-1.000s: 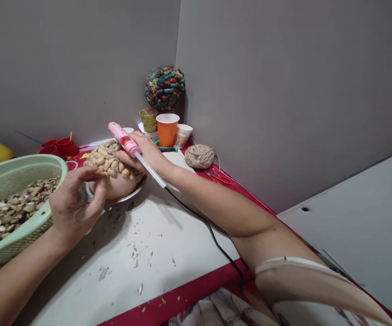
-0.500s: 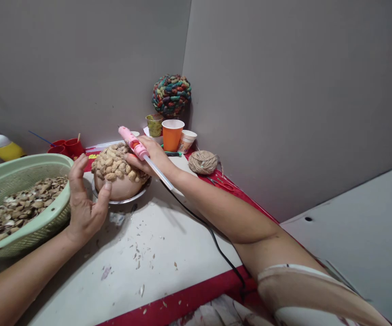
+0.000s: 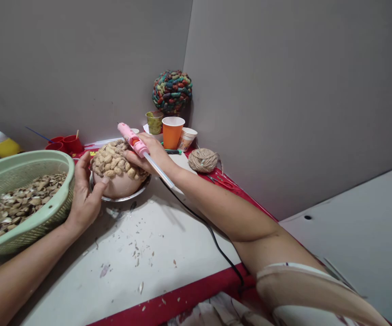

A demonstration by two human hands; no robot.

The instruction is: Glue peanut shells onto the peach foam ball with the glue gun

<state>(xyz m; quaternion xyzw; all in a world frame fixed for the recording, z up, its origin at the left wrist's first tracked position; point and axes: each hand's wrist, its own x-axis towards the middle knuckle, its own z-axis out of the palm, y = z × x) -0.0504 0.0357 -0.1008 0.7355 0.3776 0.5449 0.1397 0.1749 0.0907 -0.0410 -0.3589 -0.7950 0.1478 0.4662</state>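
Note:
A round ball (image 3: 109, 160), its top covered with peanuts in their shells and its lower part bare and pinkish, sits in a shallow metal dish (image 3: 123, 199). My left hand (image 3: 85, 192) cups its left side, thumb on the front and fingers round the back edge. In my right hand (image 3: 153, 151) is a pink hot glue gun (image 3: 131, 137) with a clear glue stick (image 3: 158, 170) poking out of its rear end. The right fingers also rest against the ball's right side. The gun's nozzle points up and away to the left.
A green basket (image 3: 51, 213) of shells stands at left. Behind are red cups (image 3: 72, 144), an orange cup (image 3: 173, 133), a multicoloured ball (image 3: 171, 91) and a twine ball (image 3: 203, 160). A black cord (image 3: 212, 233) crosses the white board (image 3: 121, 271), which is strewn with shell bits.
My left hand has moved in against the ball's left side, its fingers curling round it. The right hand and glue gun stay almost where they were. The view has shifted slightly.

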